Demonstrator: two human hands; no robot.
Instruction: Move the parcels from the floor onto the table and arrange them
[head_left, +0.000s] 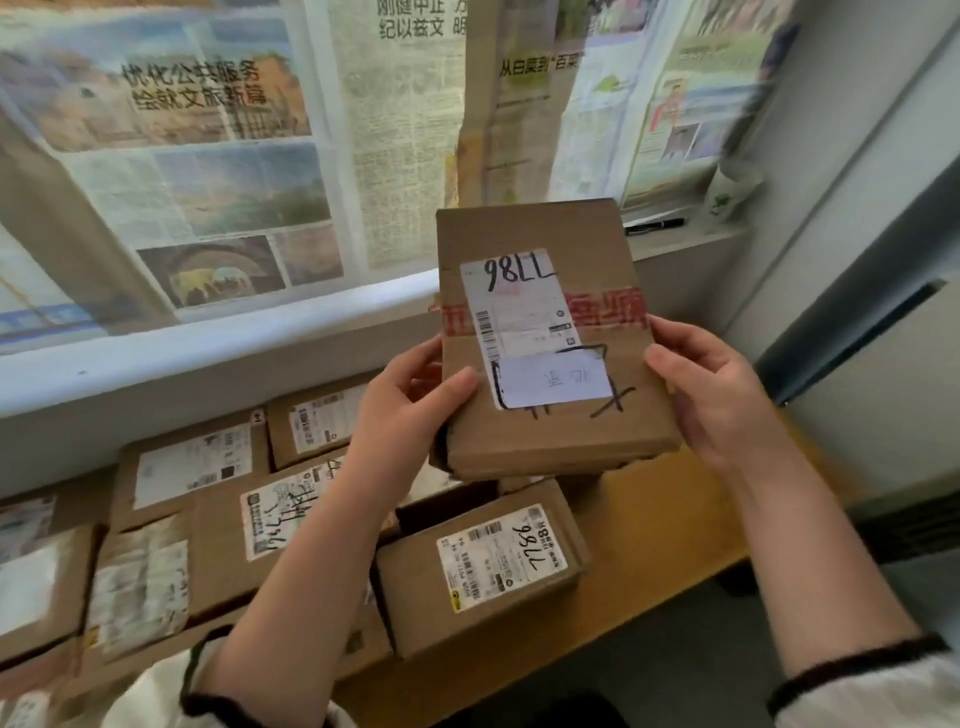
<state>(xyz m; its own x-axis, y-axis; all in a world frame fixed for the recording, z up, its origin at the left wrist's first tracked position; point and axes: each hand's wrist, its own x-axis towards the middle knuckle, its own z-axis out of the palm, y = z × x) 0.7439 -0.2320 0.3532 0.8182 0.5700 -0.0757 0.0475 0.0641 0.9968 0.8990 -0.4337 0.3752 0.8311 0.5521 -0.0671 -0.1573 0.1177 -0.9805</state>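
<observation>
**Parcel (543, 332) held above the table (649, 582)**

The parcel is flat brown cardboard with a white label, red tape across it and black marker strokes. Its long axis runs away from the person, far end tilted up, label facing the camera. The left hand (410, 410) grips its left edge and the right hand (711, 389) its right. Below, boxes (478, 571) lie on the wooden table under a window covered with newspapers (208, 156).

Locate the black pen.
Head view, upper right: the black pen lies on the window sill, just right of the top corner of the held parcel and left of a white bag.
</observation>
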